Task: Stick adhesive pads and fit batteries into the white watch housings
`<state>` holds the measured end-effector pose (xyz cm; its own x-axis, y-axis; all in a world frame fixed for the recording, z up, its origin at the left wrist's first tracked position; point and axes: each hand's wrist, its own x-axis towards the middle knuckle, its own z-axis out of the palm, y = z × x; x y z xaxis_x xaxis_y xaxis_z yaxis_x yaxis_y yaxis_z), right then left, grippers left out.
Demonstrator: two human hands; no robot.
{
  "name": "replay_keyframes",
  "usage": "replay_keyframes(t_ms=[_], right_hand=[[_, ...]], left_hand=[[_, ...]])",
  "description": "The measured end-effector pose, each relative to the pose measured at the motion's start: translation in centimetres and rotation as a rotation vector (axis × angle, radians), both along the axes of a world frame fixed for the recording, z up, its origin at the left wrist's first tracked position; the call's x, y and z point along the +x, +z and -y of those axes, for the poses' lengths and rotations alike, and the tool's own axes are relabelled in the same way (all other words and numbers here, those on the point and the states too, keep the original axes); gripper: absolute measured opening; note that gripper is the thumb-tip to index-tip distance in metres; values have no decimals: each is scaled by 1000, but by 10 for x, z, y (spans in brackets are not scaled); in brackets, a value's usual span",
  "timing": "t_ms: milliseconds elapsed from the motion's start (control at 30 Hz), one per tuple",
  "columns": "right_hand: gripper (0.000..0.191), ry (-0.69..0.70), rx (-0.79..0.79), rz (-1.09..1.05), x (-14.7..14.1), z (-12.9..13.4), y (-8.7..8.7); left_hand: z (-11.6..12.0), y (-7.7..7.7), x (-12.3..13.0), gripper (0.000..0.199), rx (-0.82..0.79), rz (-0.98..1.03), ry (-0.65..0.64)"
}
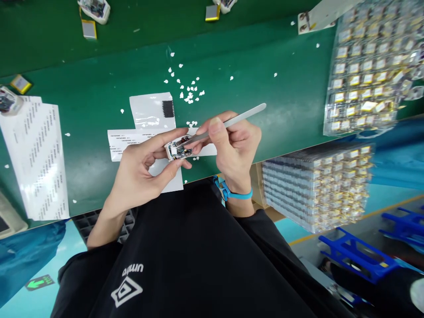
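My left hand is closed around a small white-cased electronic device whose circuit board faces up. Between the thumb and fingers of my right hand is a pair of metal tweezers, slanting down to the left with the tip at the board. Whether the tip grips anything is too small to tell. White sheets lie beneath and behind my hands, one bearing a small black rectangular piece. Scattered over the green mat beyond are several tiny white round stickers.
Printed adhesive sheets lie at the left. Batteries wired to open devices rest along the back, one battery among them. At the right are a clear tray of yellow-edged batteries, stacked trays lower down, and blue stools.
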<state>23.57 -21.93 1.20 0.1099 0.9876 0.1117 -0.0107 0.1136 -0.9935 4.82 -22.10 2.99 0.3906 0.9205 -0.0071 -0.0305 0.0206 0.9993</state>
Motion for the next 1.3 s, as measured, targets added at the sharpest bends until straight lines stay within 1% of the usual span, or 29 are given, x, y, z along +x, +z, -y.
replay_keyframes(t_ms=[100, 200, 367, 567, 733, 833, 933, 1067, 1300], right_hand=[[32, -3, 6, 27, -1, 0, 0], [32, 4, 14, -1, -3, 0, 2], [31, 21, -21, -12, -3, 2, 5], [26, 55, -14, -64, -4, 4, 3], [31, 37, -33, -45, -6, 5, 1], [34, 25, -43, -42, -8, 5, 1], [33, 25, -27, -64, -9, 4, 1], [34, 27, -42, -69, -9, 4, -2], [38, 36, -64, -97, -8, 2, -4]], left_hand=[[0, 0, -1, 52, 20, -9, 3], [1, 0, -3, 50, 15, -27, 2], [1, 2, -5, 49, 12, -66, -5], [0, 4, -8, 49, -3, -143, -15], [-4, 7, -9, 45, -7, -197, -32], [-6, 9, -10, 42, 12, -182, -49], [-7, 10, -10, 42, 30, -169, -62], [-8, 10, -11, 40, 24, -182, -76], [-9, 11, -12, 39, 9, -146, -94]])
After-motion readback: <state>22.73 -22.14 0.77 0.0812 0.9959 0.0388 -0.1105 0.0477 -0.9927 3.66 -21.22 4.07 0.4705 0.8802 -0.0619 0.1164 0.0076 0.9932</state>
